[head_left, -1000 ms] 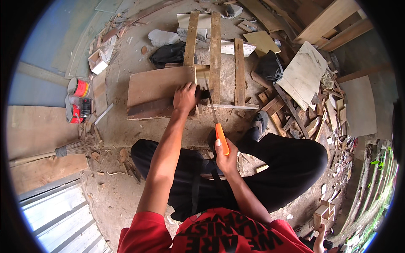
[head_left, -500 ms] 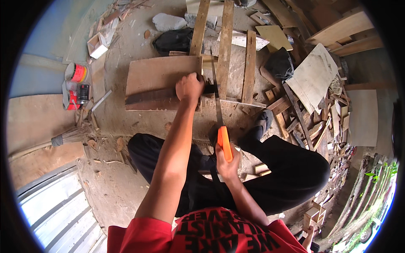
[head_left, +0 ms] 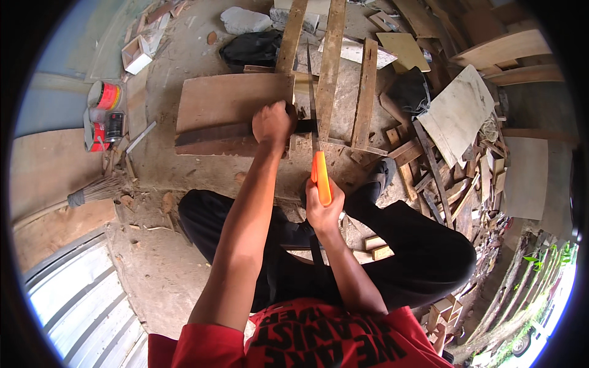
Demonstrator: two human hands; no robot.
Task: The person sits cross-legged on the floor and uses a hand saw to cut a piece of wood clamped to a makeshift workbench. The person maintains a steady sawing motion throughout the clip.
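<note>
A: What did we log for the left hand (head_left: 273,122)?
B: We saw it palm down, fingers curled, pressing on the long dark wooden strip (head_left: 215,132) that lay across the flat brown wooden board (head_left: 227,98) on the dirt ground (head_left: 165,270). We counted it as closed on that strip.

A: And the right hand (head_left: 324,211)?
B: We had it wrapped tight around the bright orange plastic handle of a handsaw (head_left: 320,178). The thin saw blade (head_left: 311,116) ran away from us, just beside the left hand, between the two upright pale wooden slats (head_left: 328,67).

A: Where did we put the strip and board?
B: Middle of the ground, straight ahead of our knees; the board's right edge touched the slats.

A: Body?
B: We noted black trousers (head_left: 423,257), a red shirt (head_left: 319,337), and one dark shoe (head_left: 377,178) beside the slats, on the right.

A: Surroundings, quick?
B: At the ground's left edge we marked a red and white round tin (head_left: 104,95) with a small dark can (head_left: 114,126) just beside it, and a bundled straw broom (head_left: 92,193) nearer us. A black bag (head_left: 251,49) and a grey stone (head_left: 245,19) sat at the far edge. Along the right edge we tagged a heap of scrap wood offcuts (head_left: 466,184) and a pale flat plywood sheet (head_left: 457,113).

A: Was the blade in the wood?
B: We could not tell.
</note>
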